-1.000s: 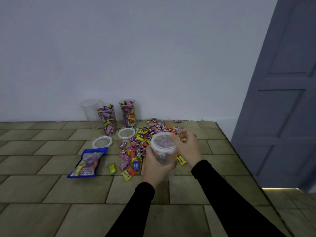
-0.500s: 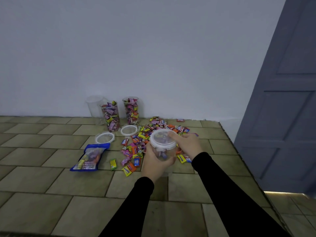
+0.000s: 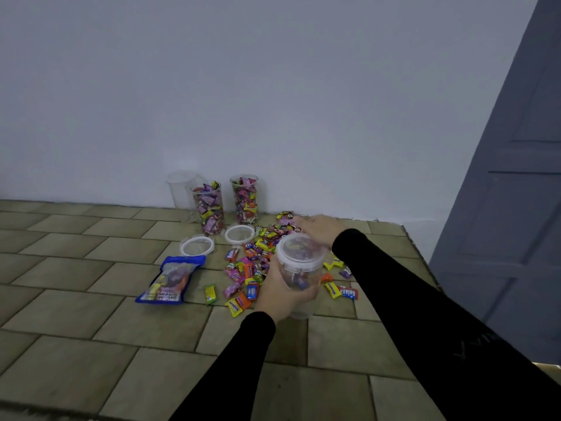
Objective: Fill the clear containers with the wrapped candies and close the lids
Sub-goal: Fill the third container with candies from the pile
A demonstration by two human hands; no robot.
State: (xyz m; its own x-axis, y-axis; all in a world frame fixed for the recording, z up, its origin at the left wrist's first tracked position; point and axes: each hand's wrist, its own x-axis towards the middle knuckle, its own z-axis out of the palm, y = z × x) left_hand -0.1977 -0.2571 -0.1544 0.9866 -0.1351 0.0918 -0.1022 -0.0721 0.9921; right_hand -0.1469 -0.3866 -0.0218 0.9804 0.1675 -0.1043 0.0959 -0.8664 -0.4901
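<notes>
Right hand (image 3: 317,227) off lid (image 3: 300,249) (now candy-ward)

- An indoor room, likely in a home
- Tan tiled floor (image 3: 91,314) laid in staggered rectangles
- Plain pale wall (image 3: 243,86) meeting the tiles
- Grey panelled door (image 3: 516,208) at the right edge

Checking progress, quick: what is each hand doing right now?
Left hand: grips the lidded clear container.
Right hand: open, fingers extended over the loose candies, holding nothing visible.
</notes>
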